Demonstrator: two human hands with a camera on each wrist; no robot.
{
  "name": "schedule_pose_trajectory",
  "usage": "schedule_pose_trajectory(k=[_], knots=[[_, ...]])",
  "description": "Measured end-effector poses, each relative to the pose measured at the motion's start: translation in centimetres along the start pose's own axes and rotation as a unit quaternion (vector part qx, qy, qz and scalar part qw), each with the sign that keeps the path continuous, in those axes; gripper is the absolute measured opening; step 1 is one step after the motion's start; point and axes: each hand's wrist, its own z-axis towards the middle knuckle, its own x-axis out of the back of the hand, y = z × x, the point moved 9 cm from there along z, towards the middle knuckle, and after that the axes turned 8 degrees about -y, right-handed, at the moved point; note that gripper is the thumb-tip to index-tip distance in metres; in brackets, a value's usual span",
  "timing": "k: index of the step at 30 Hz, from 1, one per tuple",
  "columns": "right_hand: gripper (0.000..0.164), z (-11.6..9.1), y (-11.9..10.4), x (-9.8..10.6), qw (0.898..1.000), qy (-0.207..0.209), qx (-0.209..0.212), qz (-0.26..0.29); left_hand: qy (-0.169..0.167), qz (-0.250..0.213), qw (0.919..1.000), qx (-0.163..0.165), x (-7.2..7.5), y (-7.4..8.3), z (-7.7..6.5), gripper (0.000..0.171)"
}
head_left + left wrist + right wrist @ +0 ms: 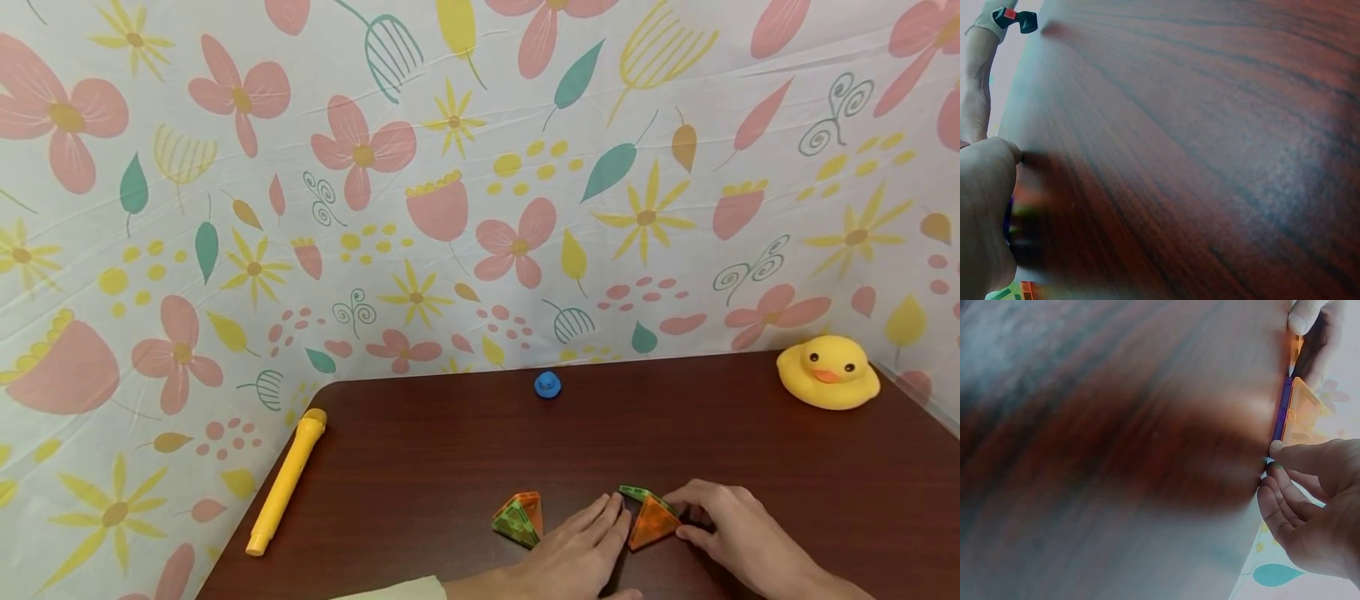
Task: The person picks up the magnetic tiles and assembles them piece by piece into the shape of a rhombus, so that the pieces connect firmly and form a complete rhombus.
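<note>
Two small shapes of see-through magnetic tiles are on the dark table in the head view. The left tile shape [519, 518] has green and orange faces and stands beside my left hand [573, 546]. My left hand is flat, fingers straight, its fingertips right at the near side of the other shape. That right tile shape [654, 523] shows an orange face and a green one behind. My right hand [731, 527] pinches its right corner between thumb and fingers. From the right wrist, a purple tile [1282, 411] shows along its base, under the orange tile [1302, 412].
A yellow toy microphone [288, 483] lies along the table's left edge. A small blue duck [547, 385] sits at the back edge, and a large yellow duck [828, 375] at the back right. Behind the table [420, 442] hangs a flowered cloth [450, 292].
</note>
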Motion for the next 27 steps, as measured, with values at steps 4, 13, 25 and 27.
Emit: schedule_pose_trajectory(k=[4,13,25,27], knots=[[0.028,0.0,0.0,0.0,1.0,0.002,0.004,-0.002,-0.001,-0.002,1.0,0.002,-0.1,0.0,0.0,0.077],[0.027,-0.1,-0.1,0.0,1.0,0.006,0.007,-0.01,0.006,0.002,1.0,-0.001,0.2,0.1,-0.1,0.077],[0.067,0.1,-1.3,-1.2,0.997,-0.014,0.072,0.015,0.005,-0.007,0.9999,-0.008,0.1,0.1,-0.1,0.076],[0.074,0.2,-1.7,-1.4,0.996,-0.016,0.088,0.02,0.004,-0.008,0.9999,-0.008,0.0,0.0,-0.1,0.076]])
